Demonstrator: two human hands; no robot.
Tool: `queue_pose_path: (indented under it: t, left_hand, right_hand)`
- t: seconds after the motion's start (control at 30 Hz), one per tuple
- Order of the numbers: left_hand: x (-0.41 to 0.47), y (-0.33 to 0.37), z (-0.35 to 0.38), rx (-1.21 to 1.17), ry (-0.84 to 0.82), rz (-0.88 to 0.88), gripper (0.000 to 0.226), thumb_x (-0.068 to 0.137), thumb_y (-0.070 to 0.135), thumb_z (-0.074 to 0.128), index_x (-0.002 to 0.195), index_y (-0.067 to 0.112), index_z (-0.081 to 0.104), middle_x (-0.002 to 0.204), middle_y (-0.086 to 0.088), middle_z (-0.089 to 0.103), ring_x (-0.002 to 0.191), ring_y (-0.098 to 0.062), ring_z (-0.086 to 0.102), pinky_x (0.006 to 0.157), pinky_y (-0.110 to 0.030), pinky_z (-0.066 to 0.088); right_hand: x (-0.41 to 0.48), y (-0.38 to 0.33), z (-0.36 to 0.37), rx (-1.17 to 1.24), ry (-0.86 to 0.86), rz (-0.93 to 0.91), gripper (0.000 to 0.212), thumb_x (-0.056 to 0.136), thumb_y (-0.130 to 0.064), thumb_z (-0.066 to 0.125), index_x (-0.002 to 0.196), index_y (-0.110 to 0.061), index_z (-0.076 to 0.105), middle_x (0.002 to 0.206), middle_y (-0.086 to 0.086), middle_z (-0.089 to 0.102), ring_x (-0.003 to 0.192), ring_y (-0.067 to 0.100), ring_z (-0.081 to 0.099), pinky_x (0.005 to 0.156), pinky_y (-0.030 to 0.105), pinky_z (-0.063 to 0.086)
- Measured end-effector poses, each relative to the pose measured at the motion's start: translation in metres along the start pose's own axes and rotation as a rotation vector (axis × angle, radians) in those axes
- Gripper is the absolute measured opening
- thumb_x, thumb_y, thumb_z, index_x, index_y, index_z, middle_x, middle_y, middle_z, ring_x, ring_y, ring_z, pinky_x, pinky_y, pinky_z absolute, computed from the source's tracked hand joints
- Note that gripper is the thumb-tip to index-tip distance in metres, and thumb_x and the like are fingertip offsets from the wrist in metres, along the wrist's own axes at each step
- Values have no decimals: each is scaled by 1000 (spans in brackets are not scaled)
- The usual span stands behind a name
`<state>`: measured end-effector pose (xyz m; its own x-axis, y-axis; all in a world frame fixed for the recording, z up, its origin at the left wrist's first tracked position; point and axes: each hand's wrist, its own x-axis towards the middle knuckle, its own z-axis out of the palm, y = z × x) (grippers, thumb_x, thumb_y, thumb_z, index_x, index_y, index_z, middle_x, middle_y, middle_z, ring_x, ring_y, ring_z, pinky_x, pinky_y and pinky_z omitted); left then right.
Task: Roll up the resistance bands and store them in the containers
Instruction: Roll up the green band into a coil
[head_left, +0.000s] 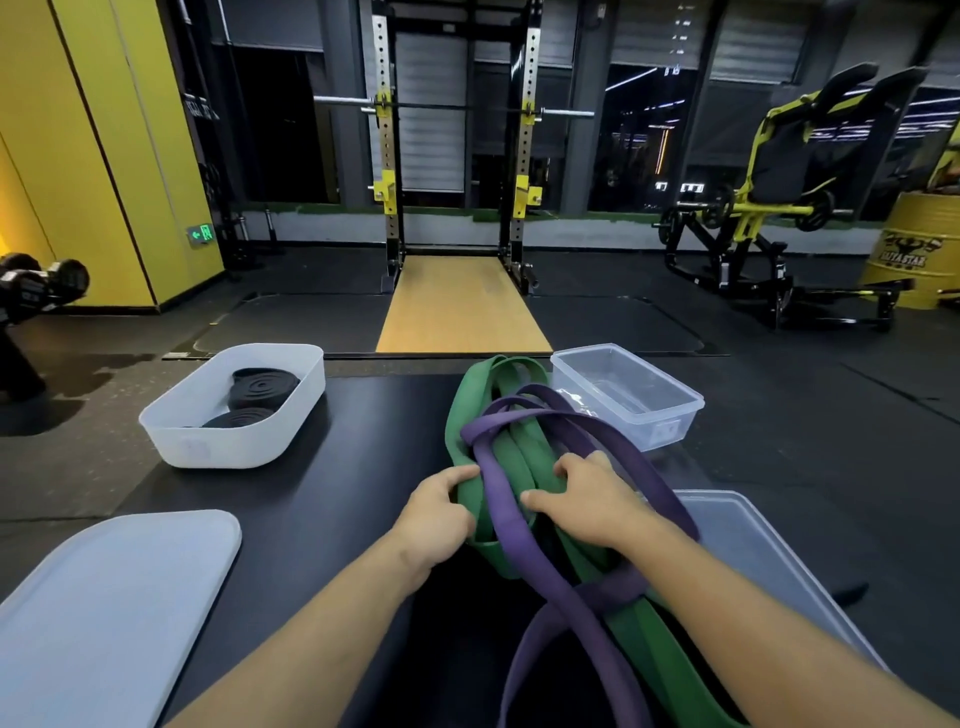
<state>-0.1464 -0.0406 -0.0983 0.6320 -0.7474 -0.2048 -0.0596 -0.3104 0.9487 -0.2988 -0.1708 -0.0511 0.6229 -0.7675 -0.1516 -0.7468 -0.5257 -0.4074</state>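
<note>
Progress runs approx. a third, judging by what's stored vs. what's loose. Lower left of the frame, a white lid lies flat on the bench, off its box. Above it, mid-left, the white container holds two black rolls, both coiled tight and lying inside the walls, so that part looks done.

Centre frame is where the work sits. Your left hand has its fingers curled round the near-left edge of the green band, thumb on top. The green band lies in several loose loops on the bench; can't tell if it's one band or more. No coil started on it yet. The purple band is draped across the green, crossing it twice, and tangled w/ it toward the bottom of the frame. Your right hand is just right of the purple strap, fingers bent down into the green loops and gripping them.

Right of centre, the clear container stands open w/ nothing in it, touching the far end of the purple band. Lower right, a clear lid lies partly under your right forearm.

Left to do, as I judge it: separate purple from green, roll each, drop them in a box, probably lids on after.
</note>
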Motion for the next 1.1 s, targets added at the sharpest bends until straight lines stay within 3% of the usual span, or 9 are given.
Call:
queue_pose_path:
  t: [0.2, 0.3, 0.4, 0.5, 0.63, 0.77, 0.83, 0.97, 1.1]
  left_hand:
    - [6, -3, -21, 39, 96, 9, 71, 80, -18, 53, 139, 20, 61, 102, -4, 76, 86, -20, 75, 74, -31, 62]
    - [10, -10, -25, 35, 62, 16, 67, 78, -11, 73, 138, 14, 62, 100, -3, 79, 90, -21, 77, 92, -40, 61]
    - [8, -14, -25, 2, -16, 25, 76, 75, -6, 86, 141, 19, 58, 106, -4, 79, 97, -18, 77, 98, -40, 59]
    - [9, -16, -27, 38, 0, 52, 74, 75, -8, 84, 136, 26, 58, 110, 1, 77, 98, -12, 76, 96, -32, 59]
    - [14, -20, -27, 54, 4, 46, 77, 77, -6, 80, 145, 21, 58, 121, 0, 74, 108, -18, 73, 104, -41, 55]
    - [12, -17, -23, 51, -22, 64, 73, 84, -9, 75, 146, 24, 56, 123, 2, 72, 109, -14, 72, 103, -37, 56]
    - [11, -15, -20, 60, -28, 79, 72, 84, -9, 74, 146, 24, 56, 123, 2, 72, 108, -12, 72, 101, -32, 57]
    - [8, -14, -16, 104, -30, 107, 74, 83, -10, 72, 144, 29, 56, 125, 4, 72, 109, -9, 70, 98, -26, 56]
    - [6, -11, -17, 196, 13, 155, 78, 81, -15, 56, 144, 31, 56, 139, 6, 63, 124, -12, 63, 107, -34, 52]
  right_hand:
    - [1, -16, 8, 126, 35, -50, 52, 94, -71, 48, 88, -22, 63, 90, -4, 67, 89, 20, 63, 82, 38, 53]
    - [-2, -30, 14, 174, 44, -58, 64, 83, -77, 57, 116, -22, 59, 111, -4, 66, 107, 24, 63, 87, 38, 52]
    - [-5, -48, 16, 187, -131, -107, 79, 77, -53, 79, 139, -22, 42, 116, -1, 59, 97, 21, 66, 74, 34, 57]
    - [-3, -58, 18, -94, -122, -123, 65, 72, -51, 75, 124, -22, 50, 106, 0, 63, 94, 24, 64, 75, 36, 54]
    - [1, -58, 17, -156, -50, -79, 32, 73, -49, 69, 85, -19, 66, 91, 3, 70, 89, 28, 68, 66, 31, 47]
    - [-8, -65, 12, -413, 120, -122, 46, 86, -67, 61, 97, -23, 57, 111, 1, 68, 106, 28, 66, 75, 34, 43]
    - [-11, -71, 7, -481, 18, -88, 56, 79, -75, 66, 99, -24, 54, 114, 0, 65, 109, 25, 65, 77, 33, 42]
    - [-12, -83, 1, -588, -144, -45, 51, 81, -57, 73, 119, -25, 61, 123, -2, 64, 115, 22, 63, 79, 32, 41]
    - [-14, -86, 9, -525, 18, -97, 33, 91, -36, 61, 119, -20, 63, 123, 3, 65, 114, 26, 64, 78, 32, 42]
